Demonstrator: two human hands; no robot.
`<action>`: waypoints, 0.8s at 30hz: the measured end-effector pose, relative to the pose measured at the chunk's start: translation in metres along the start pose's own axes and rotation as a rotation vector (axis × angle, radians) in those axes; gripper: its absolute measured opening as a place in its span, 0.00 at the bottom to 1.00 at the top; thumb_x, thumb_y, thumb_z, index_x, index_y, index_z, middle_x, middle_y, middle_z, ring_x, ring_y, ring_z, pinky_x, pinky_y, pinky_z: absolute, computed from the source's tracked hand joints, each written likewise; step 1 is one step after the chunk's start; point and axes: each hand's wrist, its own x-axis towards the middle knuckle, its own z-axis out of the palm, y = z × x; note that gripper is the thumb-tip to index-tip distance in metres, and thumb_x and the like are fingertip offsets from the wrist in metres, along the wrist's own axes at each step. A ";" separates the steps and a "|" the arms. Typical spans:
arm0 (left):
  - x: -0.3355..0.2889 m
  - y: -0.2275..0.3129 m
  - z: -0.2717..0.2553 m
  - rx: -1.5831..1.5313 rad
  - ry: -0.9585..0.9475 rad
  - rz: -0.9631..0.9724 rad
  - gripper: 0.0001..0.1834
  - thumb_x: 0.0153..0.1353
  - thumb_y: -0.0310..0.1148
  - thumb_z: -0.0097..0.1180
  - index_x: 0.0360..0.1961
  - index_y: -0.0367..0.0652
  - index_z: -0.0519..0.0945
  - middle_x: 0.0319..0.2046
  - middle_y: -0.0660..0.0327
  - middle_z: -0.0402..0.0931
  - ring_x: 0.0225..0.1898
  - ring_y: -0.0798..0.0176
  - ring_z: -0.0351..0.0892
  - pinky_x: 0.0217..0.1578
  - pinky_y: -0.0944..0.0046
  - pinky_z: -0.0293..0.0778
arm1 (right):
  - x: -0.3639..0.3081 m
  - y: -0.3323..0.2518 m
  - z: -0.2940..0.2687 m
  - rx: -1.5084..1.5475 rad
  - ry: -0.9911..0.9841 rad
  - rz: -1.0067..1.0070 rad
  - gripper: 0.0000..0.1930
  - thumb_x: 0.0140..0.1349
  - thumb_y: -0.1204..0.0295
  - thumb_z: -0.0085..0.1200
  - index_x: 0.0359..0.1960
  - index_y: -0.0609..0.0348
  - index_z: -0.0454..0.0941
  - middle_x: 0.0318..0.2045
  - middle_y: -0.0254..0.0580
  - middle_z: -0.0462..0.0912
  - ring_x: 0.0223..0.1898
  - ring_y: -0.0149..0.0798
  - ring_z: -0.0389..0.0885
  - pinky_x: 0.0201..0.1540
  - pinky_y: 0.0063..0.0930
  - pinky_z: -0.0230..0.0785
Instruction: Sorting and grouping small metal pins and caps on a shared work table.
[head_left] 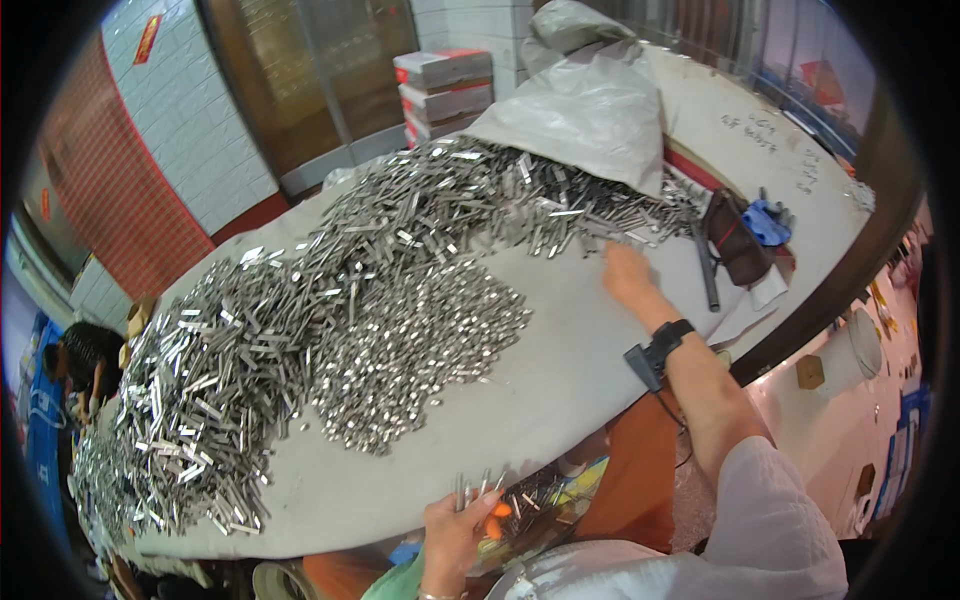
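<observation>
Near the table's front edge, my left hand (pixel 455 535) is closed round several thin metal strips (pixel 480 487) that stick up past its fingers. Orange covers (pixel 495 520) sit on some of those fingertips. My right hand (pixel 628 272) reaches to the thin end of a heap of long metal strips (pixel 420 200), at the far right. Its fingers are curled down at the table, and what they hold, if anything, is hidden. A separate pile of short, shiny metal pieces (pixel 420 350) lies between the heap and the front edge.
A white plastic sack (pixel 590 105) covers part of the heap. Right of my right hand lie a dark rod (pixel 706 268), a dark pouch (pixel 735 240) and a blue cloth (pixel 768 222). Boxes (pixel 445 85) are stacked behind the table. Another person (pixel 88 360) is at the far left.
</observation>
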 end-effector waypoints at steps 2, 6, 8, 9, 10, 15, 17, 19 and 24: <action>0.002 -0.001 0.006 -0.004 0.005 -0.002 0.09 0.56 0.25 0.60 0.35 0.29 0.79 0.22 0.55 0.79 0.14 0.70 0.71 0.13 0.74 0.63 | -0.004 0.000 -0.009 -0.019 0.047 0.089 0.15 0.53 0.80 0.48 0.44 0.66 0.71 0.25 0.52 0.79 0.32 0.51 0.82 0.35 0.42 0.75; -0.001 0.002 0.002 -0.018 0.031 0.009 0.09 0.55 0.28 0.62 0.34 0.33 0.81 0.23 0.59 0.80 0.14 0.73 0.71 0.13 0.76 0.58 | -0.078 -0.111 -0.066 1.100 -0.392 0.141 0.22 0.53 0.81 0.52 0.52 0.61 0.67 0.25 0.42 0.78 0.27 0.36 0.82 0.27 0.27 0.74; -0.003 0.002 0.001 -0.045 -0.003 0.025 0.09 0.55 0.28 0.63 0.34 0.33 0.81 0.22 0.60 0.79 0.15 0.74 0.70 0.13 0.77 0.59 | -0.133 -0.148 -0.068 1.442 -0.557 -0.026 0.24 0.55 0.81 0.54 0.54 0.61 0.65 0.27 0.40 0.78 0.25 0.31 0.80 0.27 0.23 0.73; -0.001 -0.001 0.002 -0.037 -0.025 0.042 0.09 0.55 0.28 0.63 0.34 0.33 0.81 0.22 0.59 0.79 0.14 0.74 0.71 0.14 0.76 0.61 | -0.159 -0.162 -0.071 1.595 -0.580 -0.092 0.23 0.56 0.80 0.54 0.54 0.62 0.64 0.28 0.39 0.78 0.25 0.31 0.79 0.28 0.24 0.73; -0.002 -0.001 0.003 -0.039 -0.021 0.043 0.09 0.55 0.28 0.63 0.34 0.33 0.81 0.22 0.59 0.79 0.14 0.74 0.71 0.14 0.76 0.61 | -0.180 -0.175 -0.072 1.656 -0.626 -0.097 0.23 0.57 0.80 0.54 0.54 0.61 0.64 0.30 0.39 0.77 0.28 0.30 0.79 0.31 0.24 0.73; -0.005 -0.005 0.001 -0.025 -0.071 0.060 0.09 0.56 0.28 0.62 0.34 0.33 0.80 0.23 0.56 0.80 0.14 0.71 0.72 0.14 0.75 0.63 | -0.217 -0.195 -0.072 1.599 -0.620 -0.195 0.22 0.59 0.81 0.52 0.54 0.60 0.61 0.32 0.37 0.77 0.35 0.28 0.77 0.39 0.23 0.71; -0.008 -0.001 0.003 -0.036 -0.066 0.035 0.09 0.56 0.28 0.62 0.33 0.32 0.80 0.23 0.58 0.79 0.15 0.72 0.71 0.15 0.75 0.64 | -0.219 -0.197 -0.072 1.616 -0.617 -0.193 0.22 0.59 0.81 0.52 0.54 0.60 0.61 0.32 0.37 0.77 0.35 0.28 0.77 0.39 0.23 0.71; -0.009 0.000 0.003 -0.048 -0.065 0.009 0.09 0.56 0.28 0.63 0.32 0.32 0.80 0.22 0.60 0.78 0.15 0.73 0.70 0.16 0.75 0.64 | -0.221 -0.197 -0.072 1.631 -0.612 -0.188 0.21 0.59 0.81 0.52 0.54 0.60 0.61 0.33 0.37 0.77 0.35 0.28 0.77 0.39 0.23 0.71; -0.011 -0.002 0.001 -0.095 -0.054 0.018 0.10 0.56 0.30 0.62 0.31 0.32 0.80 0.21 0.60 0.78 0.13 0.73 0.70 0.13 0.75 0.61 | -0.219 -0.195 -0.070 1.781 -0.768 -0.055 0.21 0.59 0.81 0.53 0.53 0.61 0.62 0.33 0.39 0.77 0.35 0.29 0.78 0.40 0.23 0.72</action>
